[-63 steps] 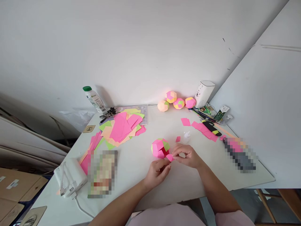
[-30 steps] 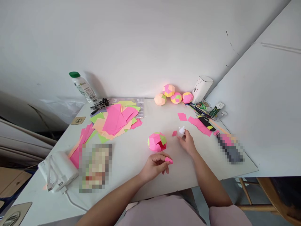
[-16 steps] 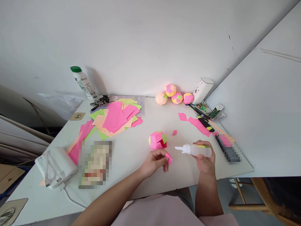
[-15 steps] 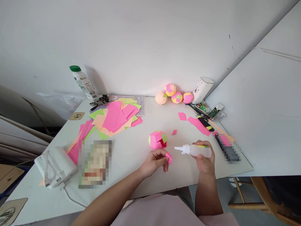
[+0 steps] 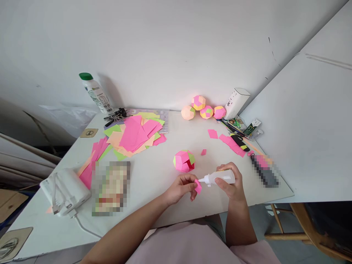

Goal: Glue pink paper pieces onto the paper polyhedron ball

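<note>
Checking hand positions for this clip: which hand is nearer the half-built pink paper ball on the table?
Left. The left hand lies just in front of the pink paper ball, pinching a small pink piece. The right hand holds the glue bottle further off to the ball's right.

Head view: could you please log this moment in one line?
left hand: holds pink paper piece | right hand: holds glue bottle, nozzle at piece

Bare forearms, pale pink garment

Pink folded paper piece [image 5: 197,186]; translucent white glue bottle [image 5: 220,178]; pink, green and red paper ball [image 5: 184,161]; white table [image 5: 159,183]; green-capped white bottle [image 5: 95,92].
</note>
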Available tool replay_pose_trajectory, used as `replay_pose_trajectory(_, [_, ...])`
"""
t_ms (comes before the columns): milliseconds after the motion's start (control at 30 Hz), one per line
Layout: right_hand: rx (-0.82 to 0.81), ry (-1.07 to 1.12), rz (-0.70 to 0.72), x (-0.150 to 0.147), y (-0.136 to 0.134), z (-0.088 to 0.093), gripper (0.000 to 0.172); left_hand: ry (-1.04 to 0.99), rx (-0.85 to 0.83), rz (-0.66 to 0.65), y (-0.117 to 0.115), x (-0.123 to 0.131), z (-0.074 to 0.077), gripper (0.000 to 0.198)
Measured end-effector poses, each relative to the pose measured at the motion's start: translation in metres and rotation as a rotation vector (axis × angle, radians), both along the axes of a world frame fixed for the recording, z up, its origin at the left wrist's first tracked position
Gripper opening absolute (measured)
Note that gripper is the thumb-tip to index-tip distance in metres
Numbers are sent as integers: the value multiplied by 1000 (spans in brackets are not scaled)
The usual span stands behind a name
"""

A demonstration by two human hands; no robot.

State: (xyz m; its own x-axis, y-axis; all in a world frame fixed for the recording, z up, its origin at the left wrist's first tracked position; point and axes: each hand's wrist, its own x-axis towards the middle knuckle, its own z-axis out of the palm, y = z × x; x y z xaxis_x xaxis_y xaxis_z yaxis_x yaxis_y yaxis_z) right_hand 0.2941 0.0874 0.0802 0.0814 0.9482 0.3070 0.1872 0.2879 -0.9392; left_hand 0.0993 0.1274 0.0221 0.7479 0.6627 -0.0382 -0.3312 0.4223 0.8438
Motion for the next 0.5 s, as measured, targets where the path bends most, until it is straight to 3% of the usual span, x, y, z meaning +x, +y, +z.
replay_pose_trajectory(500, [45, 16, -21, -1, -1, 1, 25, -68, -37, 2, 1, 0, 5, 22])
